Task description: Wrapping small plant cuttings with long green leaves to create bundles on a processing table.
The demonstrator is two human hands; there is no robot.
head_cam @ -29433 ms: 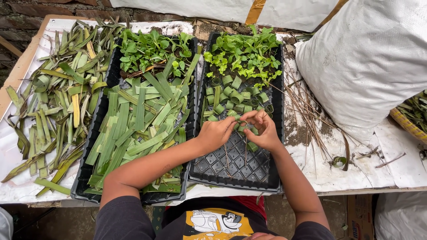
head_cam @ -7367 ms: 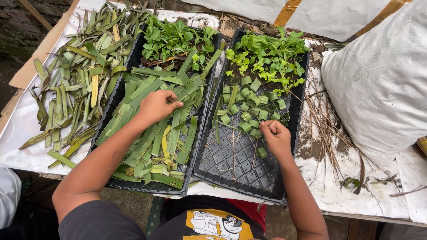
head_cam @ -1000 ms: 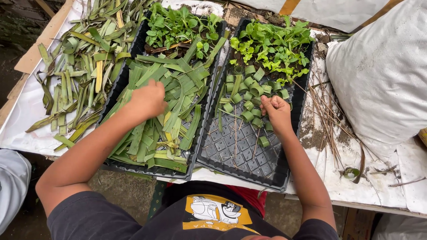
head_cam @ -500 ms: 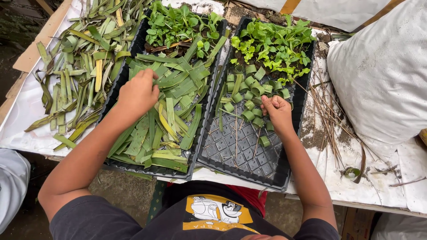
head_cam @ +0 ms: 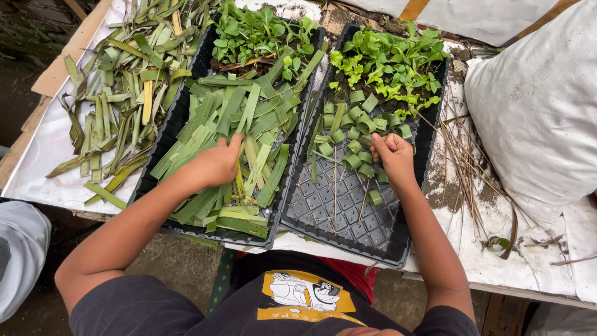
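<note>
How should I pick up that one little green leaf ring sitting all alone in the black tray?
Pinch the lone leaf ring from above, one fingertip inside the loop and one outside. It seems to stand open end up on the black tray, apart from the others, so squeeze lightly; it would probably flatten.

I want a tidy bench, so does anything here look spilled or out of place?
Yes. Soil and thin dry sticks lie scattered on the white sheet right of the cell tray, and one leaf ring sits apart from the packed rings.

Bare forearms, short dark grey sleeves, yellow chest print
</note>
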